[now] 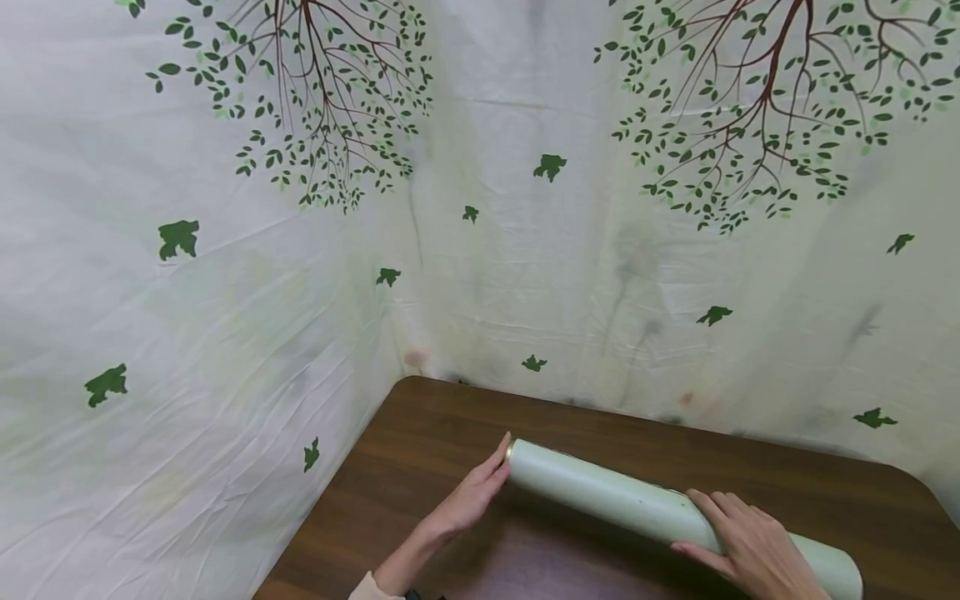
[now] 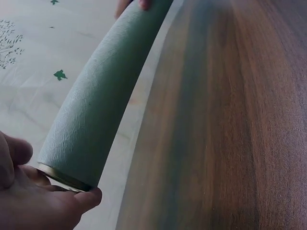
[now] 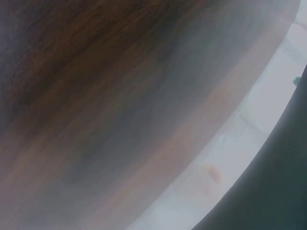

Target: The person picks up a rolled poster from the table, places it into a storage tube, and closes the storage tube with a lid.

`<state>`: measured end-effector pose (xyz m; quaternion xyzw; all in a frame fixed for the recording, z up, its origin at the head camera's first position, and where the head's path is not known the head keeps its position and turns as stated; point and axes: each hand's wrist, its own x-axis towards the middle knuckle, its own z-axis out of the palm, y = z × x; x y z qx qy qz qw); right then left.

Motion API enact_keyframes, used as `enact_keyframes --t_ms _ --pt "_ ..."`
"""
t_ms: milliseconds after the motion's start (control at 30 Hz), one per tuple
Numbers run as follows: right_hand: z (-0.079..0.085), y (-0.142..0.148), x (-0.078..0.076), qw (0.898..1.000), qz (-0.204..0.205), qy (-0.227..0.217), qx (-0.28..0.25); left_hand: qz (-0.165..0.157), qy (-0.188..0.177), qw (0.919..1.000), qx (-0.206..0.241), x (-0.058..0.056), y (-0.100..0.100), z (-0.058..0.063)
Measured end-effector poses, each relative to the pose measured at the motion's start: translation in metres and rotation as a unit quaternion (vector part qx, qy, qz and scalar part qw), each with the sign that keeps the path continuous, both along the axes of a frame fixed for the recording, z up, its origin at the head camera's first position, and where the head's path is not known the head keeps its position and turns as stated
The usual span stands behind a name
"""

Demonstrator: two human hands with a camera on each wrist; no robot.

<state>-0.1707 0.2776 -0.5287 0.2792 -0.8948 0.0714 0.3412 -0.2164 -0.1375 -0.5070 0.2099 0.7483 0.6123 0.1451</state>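
Note:
A long pale green tube with a gold rim at its left end slants over the table in the head view. My left hand lies against that rimmed end, fingers extended in the head view. Farther right, my right hand grips the tube from above, thumb along the near side and fingers over the top. The left wrist view shows the tube's leathery-looking surface, with right-hand fingers at its far end. In the right wrist view a dark green edge of the tube fills the lower right corner.
The dark brown wooden table has rounded back corners. White cloth printed with branches and green leaves hangs behind and to the left, close to the table's edges. A beige sleeve shows at the left forearm.

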Motion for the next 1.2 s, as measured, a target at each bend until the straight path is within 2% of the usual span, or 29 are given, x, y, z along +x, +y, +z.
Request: enact_keyframes --t_ms 67,167,400,533,667,767,967,1067,1200 --pt "0.000 0.001 0.000 1.000 0.003 0.002 -0.002 0.010 0.037 0.9990 -0.024 -0.001 -0.001 -0.001" --pt "0.001 0.002 0.001 1.000 0.005 0.002 -0.005 0.011 0.060 0.9981 -0.011 -0.005 -0.004 -0.004" --pt "0.003 0.006 0.003 1.000 0.015 -0.004 -0.008 -0.016 0.062 0.9957 0.067 -0.016 -0.016 -0.006" --pt "0.005 0.007 0.002 1.000 0.026 0.002 -0.009 -0.011 0.074 0.9931 0.090 -0.018 -0.018 -0.007" --pt "0.006 0.008 0.001 0.999 0.036 0.016 -0.012 -0.006 0.096 0.9914 0.088 -0.019 -0.018 -0.007" --pt "0.007 0.009 0.001 0.999 0.038 0.020 -0.014 -0.026 0.108 0.9911 0.074 -0.022 -0.021 -0.006" --pt "0.007 0.011 0.001 0.999 0.045 0.012 -0.019 -0.104 0.049 0.9882 0.101 -0.025 -0.034 -0.003" --pt "0.007 0.010 0.002 0.998 0.054 0.010 -0.024 -0.113 0.037 0.9856 0.121 -0.026 -0.037 -0.005" --pt "0.008 0.009 0.003 0.998 0.053 0.006 -0.024 -0.107 0.063 0.9809 0.150 -0.025 -0.035 -0.012"
